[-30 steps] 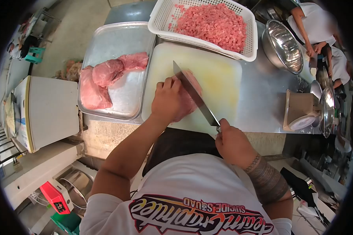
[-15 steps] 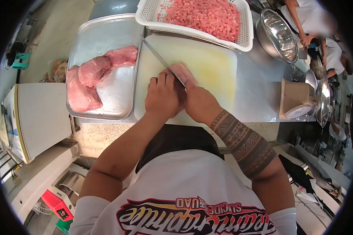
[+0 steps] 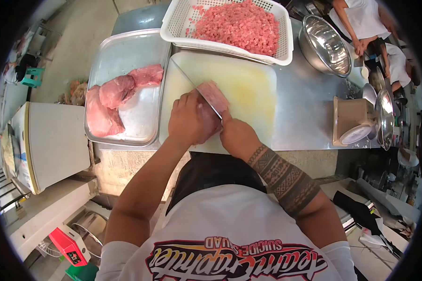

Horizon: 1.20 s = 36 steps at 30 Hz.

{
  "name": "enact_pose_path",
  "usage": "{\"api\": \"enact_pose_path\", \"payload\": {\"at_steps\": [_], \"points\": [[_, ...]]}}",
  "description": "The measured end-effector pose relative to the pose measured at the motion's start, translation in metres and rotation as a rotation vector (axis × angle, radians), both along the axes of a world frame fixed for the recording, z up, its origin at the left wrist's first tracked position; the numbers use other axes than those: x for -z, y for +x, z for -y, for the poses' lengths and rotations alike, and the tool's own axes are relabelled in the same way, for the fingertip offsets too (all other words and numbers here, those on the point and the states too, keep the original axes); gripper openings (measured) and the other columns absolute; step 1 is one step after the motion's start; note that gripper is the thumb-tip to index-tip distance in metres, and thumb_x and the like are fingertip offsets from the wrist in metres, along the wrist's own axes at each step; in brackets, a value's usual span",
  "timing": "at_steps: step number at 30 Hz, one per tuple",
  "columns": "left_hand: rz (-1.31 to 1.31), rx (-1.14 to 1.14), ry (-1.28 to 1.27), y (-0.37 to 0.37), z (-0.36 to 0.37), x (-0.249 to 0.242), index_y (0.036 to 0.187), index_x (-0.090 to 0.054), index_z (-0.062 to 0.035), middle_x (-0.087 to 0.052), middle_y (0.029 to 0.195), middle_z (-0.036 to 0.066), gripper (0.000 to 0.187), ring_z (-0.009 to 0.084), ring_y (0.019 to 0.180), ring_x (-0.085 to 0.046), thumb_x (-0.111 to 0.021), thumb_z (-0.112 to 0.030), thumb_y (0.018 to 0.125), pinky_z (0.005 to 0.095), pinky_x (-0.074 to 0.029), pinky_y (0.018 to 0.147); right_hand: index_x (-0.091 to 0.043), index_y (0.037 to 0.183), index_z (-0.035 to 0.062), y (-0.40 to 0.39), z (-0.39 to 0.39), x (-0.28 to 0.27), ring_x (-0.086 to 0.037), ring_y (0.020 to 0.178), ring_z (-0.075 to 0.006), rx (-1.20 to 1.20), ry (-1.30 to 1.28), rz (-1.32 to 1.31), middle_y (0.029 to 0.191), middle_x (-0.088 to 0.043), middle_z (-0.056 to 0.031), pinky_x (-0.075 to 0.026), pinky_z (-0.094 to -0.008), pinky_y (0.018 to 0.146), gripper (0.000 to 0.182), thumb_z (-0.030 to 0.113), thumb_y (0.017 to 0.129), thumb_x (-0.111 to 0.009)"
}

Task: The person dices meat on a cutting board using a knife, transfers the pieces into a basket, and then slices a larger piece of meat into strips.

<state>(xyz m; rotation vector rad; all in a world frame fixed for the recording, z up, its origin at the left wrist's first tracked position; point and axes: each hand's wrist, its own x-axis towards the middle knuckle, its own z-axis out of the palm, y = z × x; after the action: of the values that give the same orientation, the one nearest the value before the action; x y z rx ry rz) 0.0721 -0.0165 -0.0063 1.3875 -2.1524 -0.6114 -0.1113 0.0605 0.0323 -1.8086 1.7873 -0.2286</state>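
Note:
On the pale cutting board [image 3: 255, 93] lies a piece of raw meat [image 3: 208, 122]. My left hand [image 3: 186, 118] presses on the meat's left side, fingers bent together over it. My right hand [image 3: 240, 136] is closed round the handle of a knife [image 3: 188, 78], whose long blade slants up to the left across the meat. A pinkish portion [image 3: 213, 95] shows on the blade's far side; whether it is cut free I cannot tell. Left of the board, a metal tray [image 3: 140, 110] holds larger raw meat pieces [image 3: 117, 92].
Beyond the board stands a white perforated basket [image 3: 288, 40] of small meat chunks [image 3: 239, 28]. A steel bowl [image 3: 324, 45] and a weighing scale [image 3: 352, 121] are to the right. Other people [image 3: 356, 23] work at the upper right. A white cabinet [image 3: 58, 140] stands left.
The view has shifted slightly. My left hand has moved back left from the blade, baring more of the meat. The knife still lies across it in my right hand.

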Motion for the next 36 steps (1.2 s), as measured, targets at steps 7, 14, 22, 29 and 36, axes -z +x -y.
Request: {"api": "enact_pose_path", "payload": {"at_steps": [7, 14, 22, 29, 36], "points": [[-0.039, 0.01, -0.132, 0.032, -0.044, 0.004, 0.144, -0.055, -0.0039, -0.059, 0.139, 0.023, 0.082, 0.0451, 0.121, -0.058, -0.09, -0.032, 0.076, 0.0533, -0.048, 0.104, -0.05, 0.109, -0.0026, -0.03, -0.036, -0.003, -0.07, 0.086, -0.05, 0.097, 0.139, 0.104, 0.086, -0.07, -0.0293, -0.054, -0.0598, 0.079, 0.021, 0.01, 0.096, -0.059], [-0.08, -0.067, -0.325, 0.01, -0.027, 0.017, 0.132, -0.068, -0.0077, -0.067, 0.128, 0.017, 0.065, 0.0392, 0.11, -0.064, -0.089, -0.026, 0.073, 0.0488, -0.051, 0.096, -0.049, 0.107, -0.0024, -0.041, -0.046, -0.016, -0.071, 0.086, -0.0485, 0.063, 0.113, 0.037, 0.084, -0.07, -0.0286, -0.055, -0.0589, 0.078, 0.02, 0.009, 0.095, -0.059], [-0.088, -0.159, -0.304, -0.003, -0.021, 0.014, 0.127, -0.069, -0.0062, -0.07, 0.123, 0.018, 0.057, 0.0405, 0.106, -0.066, -0.088, -0.02, 0.075, 0.0492, -0.053, 0.093, -0.049, 0.107, -0.0029, -0.032, -0.038, -0.024, -0.071, 0.085, -0.0484, 0.008, 0.132, 0.046, 0.086, -0.07, -0.029, -0.056, -0.0583, 0.078, 0.019, 0.008, 0.095, -0.059], [-0.587, -0.257, 0.355, 0.018, -0.008, 0.007, 0.127, -0.067, -0.0005, -0.069, 0.126, 0.021, 0.037, 0.0416, 0.114, -0.064, -0.072, -0.019, 0.096, 0.0497, -0.05, 0.102, -0.049, 0.108, -0.0036, -0.034, -0.025, -0.01, -0.071, 0.087, -0.0496, 0.03, 0.149, 0.05, 0.088, -0.07, -0.0307, -0.055, -0.0597, 0.08, 0.02, 0.008, 0.095, -0.059], [-0.293, -0.112, -0.161, 0.061, -0.006, 0.056, 0.134, -0.062, 0.0038, -0.062, 0.141, 0.029, 0.037, 0.0478, 0.131, -0.058, -0.046, -0.017, 0.109, 0.0512, -0.044, 0.115, -0.049, 0.108, -0.0045, -0.047, -0.023, -0.001, -0.07, 0.088, -0.0504, 0.007, 0.154, 0.102, 0.088, -0.069, -0.0319, -0.055, -0.0594, 0.082, 0.021, 0.008, 0.095, -0.06]]}}
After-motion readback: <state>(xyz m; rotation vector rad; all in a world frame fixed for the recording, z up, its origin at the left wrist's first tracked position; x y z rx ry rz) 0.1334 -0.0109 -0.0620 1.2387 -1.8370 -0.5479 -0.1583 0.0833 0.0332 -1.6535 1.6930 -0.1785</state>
